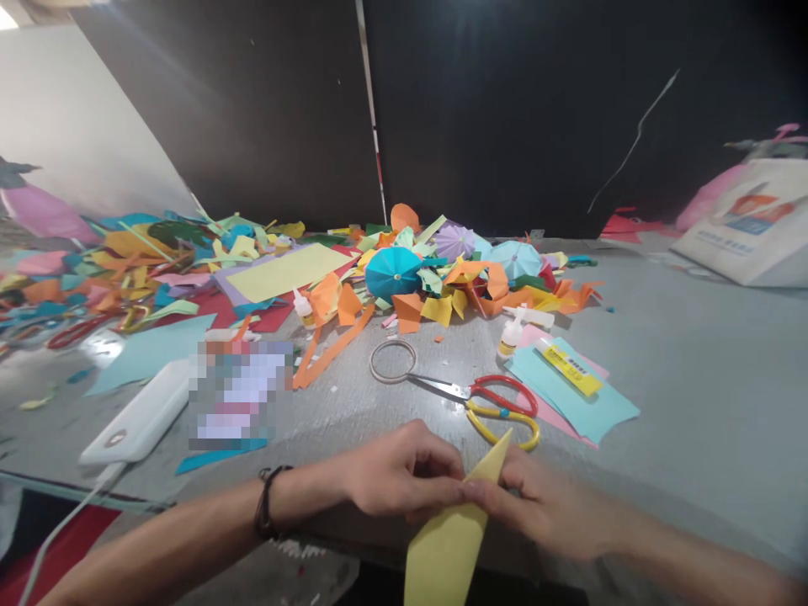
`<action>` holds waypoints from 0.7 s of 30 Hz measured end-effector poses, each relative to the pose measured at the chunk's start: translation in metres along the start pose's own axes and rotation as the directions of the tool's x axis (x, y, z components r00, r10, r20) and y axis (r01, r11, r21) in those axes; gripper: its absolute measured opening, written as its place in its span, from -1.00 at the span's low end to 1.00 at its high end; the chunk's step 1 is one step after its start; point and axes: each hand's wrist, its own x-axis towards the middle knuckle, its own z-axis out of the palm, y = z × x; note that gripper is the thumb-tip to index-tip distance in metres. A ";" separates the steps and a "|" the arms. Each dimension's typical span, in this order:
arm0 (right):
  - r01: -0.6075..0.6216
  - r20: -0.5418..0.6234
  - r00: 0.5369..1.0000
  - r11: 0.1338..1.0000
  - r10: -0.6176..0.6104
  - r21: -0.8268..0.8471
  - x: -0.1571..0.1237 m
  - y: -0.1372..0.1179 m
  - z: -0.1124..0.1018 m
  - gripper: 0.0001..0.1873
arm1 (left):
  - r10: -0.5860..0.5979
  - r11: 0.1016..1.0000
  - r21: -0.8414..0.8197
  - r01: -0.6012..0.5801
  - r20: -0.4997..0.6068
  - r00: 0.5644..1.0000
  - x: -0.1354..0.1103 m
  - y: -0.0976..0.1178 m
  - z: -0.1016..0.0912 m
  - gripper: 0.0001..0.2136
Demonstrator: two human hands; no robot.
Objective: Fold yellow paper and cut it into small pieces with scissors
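The fingertips of the left hand [404, 471] and right hand [543, 505] are drawn narrow, pinching a folded yellow paper [448, 543] from either side and nearly meeting on it. The paper's long axis slants through the grip: its narrow point [502, 448] aims toward 1 o'clock, and its wider end drops toward 7 o'clock, past the edge of the grey table [694, 396]. Just ahead at 12 o'clock lie red-and-yellow-handled scissors [502, 402]. A yellow glue stick [571, 369] rests on light blue paper [568, 396] at 1 o'clock. Farther out at 12 o'clock, cut paper and a teal paper umbrella [392, 273] are heaped. A white power bank [139, 412] sits at 10 o'clock.
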 end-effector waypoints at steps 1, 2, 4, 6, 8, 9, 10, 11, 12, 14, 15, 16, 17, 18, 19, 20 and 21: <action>0.015 0.011 1.000 1.000 -0.015 0.013 0.000 -0.001 -0.001 -0.29 | 0.001 1.000 -0.014 -0.001 -0.007 1.000 0.000 0.000 0.000 -0.63; 0.028 0.021 0.999 0.999 -0.029 0.021 0.000 -0.002 -0.001 -0.29 | 0.001 1.000 -0.029 -0.002 -0.018 1.000 0.000 -0.001 0.000 -0.64; 0.044 0.049 0.998 0.999 -0.045 0.019 0.000 -0.003 -0.002 -0.30 | 0.006 0.999 -0.047 -0.007 -0.035 0.999 0.000 -0.002 0.000 -0.68; 0.042 0.072 0.996 0.999 -0.042 -0.003 0.000 -0.004 -0.002 -0.29 | 0.007 0.999 -0.042 -0.008 -0.042 0.999 0.000 -0.003 0.000 -0.70; 0.026 0.073 0.997 0.999 -0.025 -0.018 0.000 -0.004 -0.002 -0.28 | 0.012 0.999 -0.042 -0.013 -0.044 0.999 0.000 -0.003 0.001 -0.70; 0.024 0.066 0.998 1.000 -0.023 -0.014 0.001 -0.004 -0.002 -0.29 | 0.018 0.999 -0.051 -0.020 -0.047 0.999 0.000 -0.003 0.001 -0.70; 0.030 0.059 0.998 1.000 -0.030 -0.003 0.001 -0.005 -0.002 -0.31 | 0.025 0.998 -0.064 -0.028 -0.051 0.998 0.000 -0.002 0.001 -0.70; 0.045 0.059 0.997 0.999 -0.046 0.013 0.001 -0.006 -0.001 -0.32 | 0.033 0.997 -0.074 -0.038 -0.057 0.998 0.000 -0.002 0.001 -0.69; 0.067 0.067 0.995 0.997 -0.069 0.029 0.002 -0.006 -0.001 -0.34 | 0.040 0.995 -0.083 -0.045 -0.062 0.997 0.000 -0.002 0.002 -0.68; 0.117 0.088 0.989 0.992 -0.121 0.051 0.003 -0.007 0.000 -0.38 | 0.051 0.994 -0.098 -0.057 -0.067 0.996 0.001 -0.001 0.002 -0.66; 0.134 0.093 0.986 0.989 -0.138 0.056 0.003 -0.007 0.001 -0.38 | 0.054 0.993 -0.104 -0.061 -0.067 0.996 0.001 -0.001 0.002 -0.66; 0.142 0.093 0.985 0.988 -0.147 0.058 0.004 -0.006 0.001 -0.39 | 0.057 0.992 -0.112 -0.064 -0.064 0.996 0.001 -0.001 0.003 -0.66; 0.146 0.092 0.984 0.987 -0.151 0.059 0.004 -0.005 0.001 -0.39 | 0.056 0.991 -0.119 -0.063 -0.061 0.997 0.001 -0.001 0.003 -0.66; 0.144 0.092 0.985 0.988 -0.149 0.059 0.004 -0.003 0.001 -0.40 | 0.050 0.990 -0.126 -0.057 -0.060 0.997 0.001 -0.002 0.003 -0.66; 0.137 0.094 0.985 0.989 -0.142 0.055 0.003 -0.001 0.001 -0.41 | 0.039 0.990 -0.131 -0.047 -0.064 0.997 0.001 -0.002 0.003 -0.66; 0.126 0.100 0.986 0.991 -0.130 0.048 0.003 0.001 0.001 -0.43 | 0.027 0.990 -0.137 -0.037 -0.073 0.997 0.000 -0.002 0.002 -0.66; 0.111 0.108 0.988 0.993 -0.114 0.037 0.003 0.002 0.001 -0.43 | 0.018 0.989 -0.142 -0.030 -0.085 0.996 0.000 -0.003 0.002 -0.65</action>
